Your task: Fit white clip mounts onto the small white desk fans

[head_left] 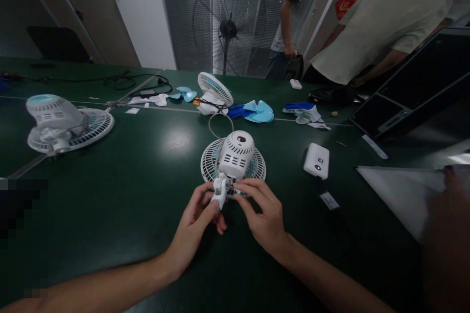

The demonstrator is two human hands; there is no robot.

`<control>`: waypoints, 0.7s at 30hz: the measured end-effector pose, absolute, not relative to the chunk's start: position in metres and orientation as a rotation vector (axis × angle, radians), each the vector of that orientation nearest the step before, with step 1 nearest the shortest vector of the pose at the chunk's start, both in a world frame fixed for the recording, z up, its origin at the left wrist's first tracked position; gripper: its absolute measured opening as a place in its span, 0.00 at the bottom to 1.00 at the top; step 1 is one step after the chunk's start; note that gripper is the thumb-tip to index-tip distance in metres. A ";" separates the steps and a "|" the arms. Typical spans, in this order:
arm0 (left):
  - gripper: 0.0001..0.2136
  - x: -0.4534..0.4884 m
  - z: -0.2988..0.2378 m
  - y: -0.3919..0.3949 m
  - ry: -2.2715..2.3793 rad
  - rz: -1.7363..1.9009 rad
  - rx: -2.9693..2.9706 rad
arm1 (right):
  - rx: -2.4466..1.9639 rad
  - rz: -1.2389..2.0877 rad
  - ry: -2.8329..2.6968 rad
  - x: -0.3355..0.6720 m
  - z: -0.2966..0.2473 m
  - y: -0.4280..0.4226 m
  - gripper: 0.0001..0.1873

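A small white fan [235,156] lies face down on the dark green table [121,190], its motor housing up and its teal blades showing through the grille. My left hand [198,222] is closed round the fan's white neck bracket [221,194] at the near edge. My right hand [262,212] pinches at the same joint, thumb and forefinger pressed together on a small part I cannot make out.
Another white fan [62,124] lies at the left, a third [214,94] at the back with loose blue blades [259,111]. A white box [317,160] sits to the right, a dark monitor [414,93] beyond. Two people stand behind, near a large floor fan [228,19].
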State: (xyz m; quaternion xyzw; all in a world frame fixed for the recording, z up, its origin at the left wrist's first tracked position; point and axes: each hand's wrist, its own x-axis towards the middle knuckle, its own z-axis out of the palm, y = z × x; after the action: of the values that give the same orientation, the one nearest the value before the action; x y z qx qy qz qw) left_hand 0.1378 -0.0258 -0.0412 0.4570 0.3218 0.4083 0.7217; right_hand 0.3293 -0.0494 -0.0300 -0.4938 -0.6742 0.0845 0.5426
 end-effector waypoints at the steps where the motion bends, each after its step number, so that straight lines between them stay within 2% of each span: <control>1: 0.20 0.138 -0.040 -0.026 0.711 0.893 1.023 | -1.152 0.187 -1.614 0.329 -0.029 -0.049 0.18; 4: 0.20 0.139 -0.039 -0.027 0.711 0.870 1.066 | -1.052 0.144 -1.675 0.328 -0.028 -0.045 0.22; 9: 0.20 0.138 -0.040 -0.029 0.728 0.879 1.090 | -1.121 0.120 -1.636 0.328 -0.026 -0.042 0.21; 14: 0.20 0.138 -0.041 -0.028 0.710 0.869 1.092 | -1.022 0.069 -1.807 0.330 -0.023 -0.043 0.26; 19: 0.23 0.137 -0.038 -0.028 0.717 0.854 1.079 | -1.144 0.121 -1.632 0.327 -0.026 -0.043 0.17; 21: 0.25 0.137 -0.036 -0.028 0.724 0.848 1.081 | -1.128 0.126 -1.660 0.327 -0.028 -0.043 0.18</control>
State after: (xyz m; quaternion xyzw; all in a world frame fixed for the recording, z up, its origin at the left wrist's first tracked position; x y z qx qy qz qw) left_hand 0.1373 -0.0283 -0.0362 0.4880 0.3265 0.3826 0.7134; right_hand 0.3266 -0.0434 -0.0280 -0.4738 -0.6971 0.0530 0.5355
